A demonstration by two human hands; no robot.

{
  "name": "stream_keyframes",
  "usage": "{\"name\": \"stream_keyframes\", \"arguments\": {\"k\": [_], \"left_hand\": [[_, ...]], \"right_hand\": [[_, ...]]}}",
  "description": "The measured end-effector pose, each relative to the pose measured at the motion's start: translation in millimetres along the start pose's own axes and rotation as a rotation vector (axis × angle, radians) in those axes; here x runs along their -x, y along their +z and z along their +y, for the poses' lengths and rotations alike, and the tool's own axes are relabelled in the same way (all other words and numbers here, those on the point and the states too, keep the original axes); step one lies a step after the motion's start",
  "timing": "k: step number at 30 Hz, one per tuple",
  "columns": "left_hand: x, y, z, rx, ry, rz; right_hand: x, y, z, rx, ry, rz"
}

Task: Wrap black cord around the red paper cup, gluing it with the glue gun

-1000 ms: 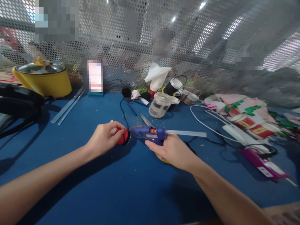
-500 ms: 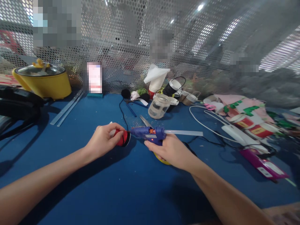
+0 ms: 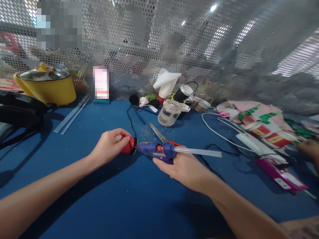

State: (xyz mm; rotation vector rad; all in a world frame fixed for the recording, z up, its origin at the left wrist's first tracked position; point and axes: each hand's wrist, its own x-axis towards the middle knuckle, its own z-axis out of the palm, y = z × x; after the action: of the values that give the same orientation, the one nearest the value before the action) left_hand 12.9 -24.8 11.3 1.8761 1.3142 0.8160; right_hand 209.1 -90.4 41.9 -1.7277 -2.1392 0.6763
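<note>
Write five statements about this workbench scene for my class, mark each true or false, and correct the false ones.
1. The right hand holds a blue glue gun. True.
2. The left hand is empty. False: it holds a small red object.
3. A translucent stick juts from the back of the blue glue gun. True.
4. The scissors stand inside the clear jar. False: they lie on the blue table, nearer than the clear jar.
5. The yellow pot stands left of the lit screen. True.

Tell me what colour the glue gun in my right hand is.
The glue gun is mostly purplish blue; it shows best in the head view.
</note>
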Motion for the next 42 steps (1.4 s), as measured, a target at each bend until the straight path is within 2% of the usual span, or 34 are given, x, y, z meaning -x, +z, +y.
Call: {"name": "stream_keyframes", "arguments": {"k": [3, 12, 17, 22, 30, 38, 42], "left_hand": [[-0.2, -0.1, 0.3, 0.005, -0.004, 0.004], [3.5, 2.4, -2.7, -0.048, 0.076, 0.005], [6.3, 2.2, -1.4, -0.119, 0.129, -0.019], [5.4, 1.8, -0.7, -0.127, 0.131, -0.021], [-0.1, -0.1, -2.1, -0.035, 0.009, 0.005], [-2.3, -0.1, -1.7, 0.047, -0.063, 0.026], [-0.6, 0.3, -1.8, 0.097, -0.041, 0.049]], "right_hand": [[0.4, 0.6, 0.5, 0.015, -0.015, -0.006], [-6.4, -9.8, -1.8, -0.112, 0.09, 0.007], [-10.9, -7.8, 4.1, -0.212, 0.084, -0.004], [-14.1, -5.7, 5.9, -0.21, 0.046, 0.006], [-5.9, -3.0, 0.0, 0.004, 0.006, 0.054], [-1.6, 5.2, -1.0, -0.093, -0.071, 0.072], [-3.3, -0.2, 0.5, -0.12, -0.032, 0.061]]}}
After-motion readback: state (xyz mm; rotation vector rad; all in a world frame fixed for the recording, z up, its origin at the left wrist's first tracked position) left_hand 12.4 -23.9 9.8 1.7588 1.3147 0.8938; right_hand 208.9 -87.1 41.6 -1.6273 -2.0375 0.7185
